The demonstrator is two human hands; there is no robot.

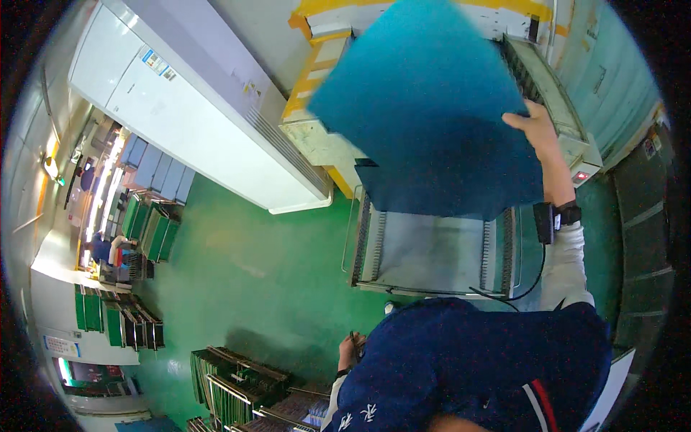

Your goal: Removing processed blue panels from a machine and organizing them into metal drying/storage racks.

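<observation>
A large, flat blue panel (432, 108) is raised in front of me, tilted, above a slotted metal rack cart. Its right edge is gripped by my right hand (534, 128), thumb lying on the near face and the other fingers mostly hidden behind. Low down by my left side, my left hand (350, 351) has its fingers curled, well apart from the panel. A small dark bit shows at those fingers, too small to name. Below the panel, the rack cart (432, 252) shows toothed rails along both sides and a pale grey base.
Behind the panel stands a cream machine with yellow edging (317, 129) and a slotted conveyor section (543, 86) at right. A tall white cabinet unit (194, 93) leans across the left of the view. Racks of green boards (237, 381) stand near my left on the green floor (245, 252).
</observation>
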